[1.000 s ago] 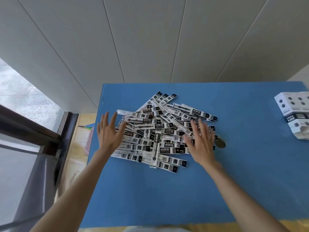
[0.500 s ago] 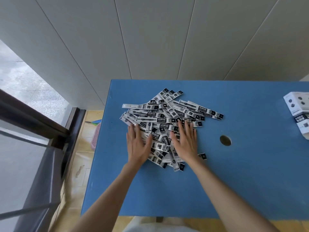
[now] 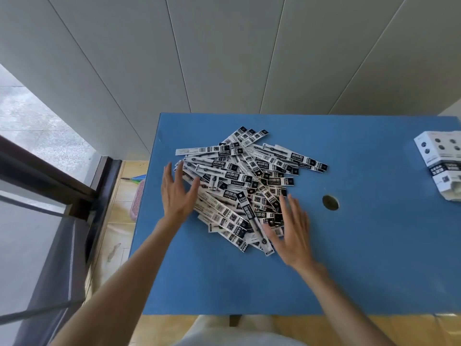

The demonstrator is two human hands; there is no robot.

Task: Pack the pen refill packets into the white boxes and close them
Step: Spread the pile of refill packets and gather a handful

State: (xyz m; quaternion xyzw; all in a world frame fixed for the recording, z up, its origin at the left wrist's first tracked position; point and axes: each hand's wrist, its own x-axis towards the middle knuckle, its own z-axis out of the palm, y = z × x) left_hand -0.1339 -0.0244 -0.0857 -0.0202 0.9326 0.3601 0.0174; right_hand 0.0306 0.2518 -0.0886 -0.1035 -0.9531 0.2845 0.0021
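Blue table (image 3: 349,270) lies bare toward six o'clock; both flat-fingered hands, left hand (image 3: 177,193) and right hand (image 3: 290,231), have spread apart off the packet pile (image 3: 247,186), gripping nothing.

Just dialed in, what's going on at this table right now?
A person has both hands open at a loose pile of pen refill packets on the blue table: left hand at its left edge, right hand at its near right. Nothing is gripped. The white boxes sit far right, none packed yet.

Bright, even daylight; wide-angle bending at edges; right hand (image 3: 290,236) motion-blurred.
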